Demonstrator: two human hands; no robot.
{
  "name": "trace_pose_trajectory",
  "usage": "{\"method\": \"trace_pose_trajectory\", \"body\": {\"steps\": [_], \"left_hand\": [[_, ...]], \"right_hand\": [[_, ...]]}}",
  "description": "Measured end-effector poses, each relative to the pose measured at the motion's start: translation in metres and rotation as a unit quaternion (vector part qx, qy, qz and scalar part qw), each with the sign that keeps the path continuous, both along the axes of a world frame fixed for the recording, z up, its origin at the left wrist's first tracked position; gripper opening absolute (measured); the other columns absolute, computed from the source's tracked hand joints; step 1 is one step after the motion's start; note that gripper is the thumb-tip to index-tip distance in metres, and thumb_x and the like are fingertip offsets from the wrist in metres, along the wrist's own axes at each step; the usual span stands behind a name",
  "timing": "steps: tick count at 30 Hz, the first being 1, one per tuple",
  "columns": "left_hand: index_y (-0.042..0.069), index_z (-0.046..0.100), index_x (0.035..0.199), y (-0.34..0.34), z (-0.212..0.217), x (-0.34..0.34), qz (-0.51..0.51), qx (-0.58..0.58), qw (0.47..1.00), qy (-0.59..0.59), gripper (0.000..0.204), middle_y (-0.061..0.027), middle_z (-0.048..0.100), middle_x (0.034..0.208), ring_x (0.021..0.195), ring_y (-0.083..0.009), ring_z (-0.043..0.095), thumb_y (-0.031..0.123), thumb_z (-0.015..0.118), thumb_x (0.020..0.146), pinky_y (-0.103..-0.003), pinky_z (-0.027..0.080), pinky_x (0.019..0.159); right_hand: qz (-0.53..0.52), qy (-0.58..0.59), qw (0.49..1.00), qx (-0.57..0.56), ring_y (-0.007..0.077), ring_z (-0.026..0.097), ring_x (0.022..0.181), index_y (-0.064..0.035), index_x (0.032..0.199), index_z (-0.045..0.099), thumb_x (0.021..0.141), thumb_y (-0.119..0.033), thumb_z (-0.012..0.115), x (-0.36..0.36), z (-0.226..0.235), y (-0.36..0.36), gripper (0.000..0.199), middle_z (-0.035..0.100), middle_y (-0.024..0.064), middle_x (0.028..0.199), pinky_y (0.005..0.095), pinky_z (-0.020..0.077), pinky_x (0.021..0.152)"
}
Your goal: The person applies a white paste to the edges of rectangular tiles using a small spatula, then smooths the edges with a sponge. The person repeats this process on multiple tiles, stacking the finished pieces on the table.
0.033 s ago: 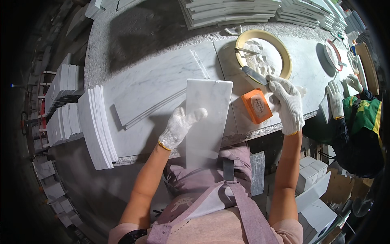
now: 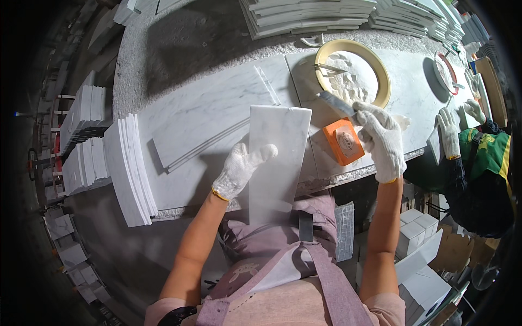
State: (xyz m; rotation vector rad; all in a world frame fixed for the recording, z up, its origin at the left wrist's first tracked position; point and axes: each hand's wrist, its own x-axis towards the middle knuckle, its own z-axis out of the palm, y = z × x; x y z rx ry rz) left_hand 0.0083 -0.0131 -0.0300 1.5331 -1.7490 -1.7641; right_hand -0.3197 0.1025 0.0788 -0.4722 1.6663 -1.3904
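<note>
In my gloved left hand (image 2: pixel 236 171) is a white marble tile (image 2: pixel 285 136), held by its left edge with the thumb flat across its face. The fingers beneath it are hidden. Its lower end reaches past the table edge over my lap. My gloved right hand (image 2: pixel 383 138) is closed round a putty knife (image 2: pixel 334 101), whose grey blade points left, just below a yellow-rimmed bowl (image 2: pixel 386 81). White powder or paste (image 2: pixel 356 76) fills part of the bowl, and another thin blade (image 2: pixel 329 68) lies across its left rim. Under my right hand's fingers sits an orange hand pad (image 2: pixel 342 142).
Larger marble slabs (image 2: pixel 201 127) lie on the table at left, with upright tiles (image 2: pixel 129 168) by the edge. Tile stacks (image 2: pixel 310 16) stand at the back. On the right, a co-worker's gloved hand (image 2: pixel 448 133) rests near a red-rimmed bowl (image 2: pixel 445 73).
My right hand has shifted slightly left with the putty knife, and the blade has tilted a little. My left hand and the marble tile have stayed in place.
</note>
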Motion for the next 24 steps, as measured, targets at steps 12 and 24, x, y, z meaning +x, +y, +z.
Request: {"method": "trace_pose_trajectory", "body": {"steps": [12,24], "left_hand": [[0.003,0.055,0.088,0.002,0.007,-0.008,0.012,-0.025,0.999,-0.032,0.043,-0.0098,0.065,0.093,0.082,-0.0125,0.056,0.032,0.087,0.09,-0.034,0.054,0.078],[0.031,0.073,0.134,0.001,-0.057,0.016,-0.13,-0.318,0.93,0.127,0.037,-0.0095,0.05,0.079,0.061,-0.0239,0.035,0.017,0.074,0.1,-0.039,0.044,0.06]], "right_hand": [[0.057,0.125,0.99,0.011,0.0065,0.069,0.076,-0.0036,0.126,0.077,0.099,-0.013,0.073,0.044,0.024,-0.005,0.028,0.079,0.0041,0.103,0.0204,0.0535,0.067],[0.074,0.228,0.969,-0.055,0.0084,0.071,0.083,-0.0029,0.124,0.077,0.098,-0.005,0.073,0.047,0.008,-0.001,0.026,0.078,0.0073,0.106,0.0241,0.0573,0.071]]}}
